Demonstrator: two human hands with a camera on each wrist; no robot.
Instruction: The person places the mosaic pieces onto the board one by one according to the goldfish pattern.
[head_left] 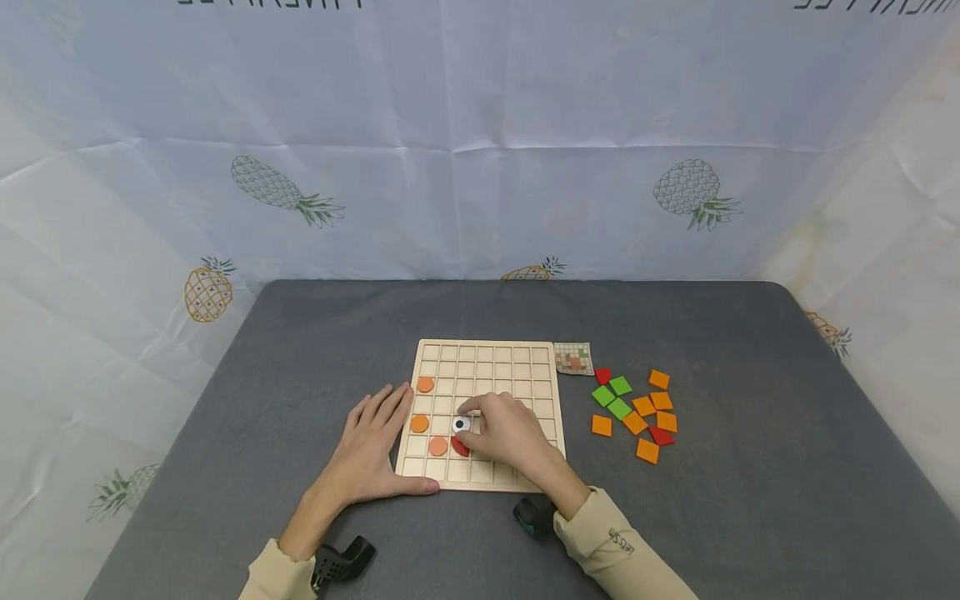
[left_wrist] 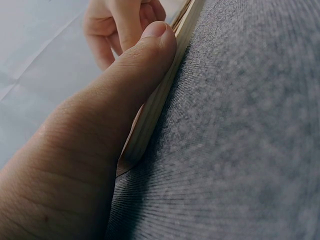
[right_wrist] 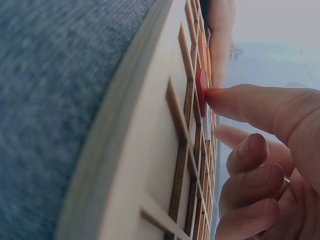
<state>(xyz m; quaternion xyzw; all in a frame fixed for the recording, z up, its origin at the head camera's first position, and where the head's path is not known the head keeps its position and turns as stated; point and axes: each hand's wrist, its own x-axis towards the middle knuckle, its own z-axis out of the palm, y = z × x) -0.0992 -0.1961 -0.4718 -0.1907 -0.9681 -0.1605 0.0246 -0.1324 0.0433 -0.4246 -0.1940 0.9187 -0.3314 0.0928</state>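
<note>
White with a black dot, the small round disc [head_left: 461, 425] is sitting over the wooden grid board [head_left: 504, 372], and I am pinching it between the thumb and forefinger of my right hand [head_left: 504, 429]. That thumb is also touching the red piece [head_left: 459, 447] just on my side of the disc, while my other right fingers are curling loosely above the cells. My left hand [head_left: 371, 454] is lying flat and relaxed, gripping nothing, its fingertips resting at the board's left edge and its thumb pressing along the near edge.

Beside the red piece, to its left, a coral disc [head_left: 438, 446] is filling a cell; two orange discs [head_left: 420, 423] are occupying the leftmost column, one of them in the white disc's row. Against the board's far right corner, a small pattern card [head_left: 573, 358] is lying. Farther right, loose pieces are spreading over the table: three green tiles [head_left: 603, 396], orange tiles [head_left: 643, 406] and two red tiles [head_left: 661, 436].

Beige sleeves [head_left: 626, 542] are covering my forearms, and black devices [head_left: 345, 560] are showing at my wrists. Dark grey cloth is covering the table [head_left: 247, 467], and behind it a pale pineapple-printed sheet [head_left: 480, 208] is hanging.
</note>
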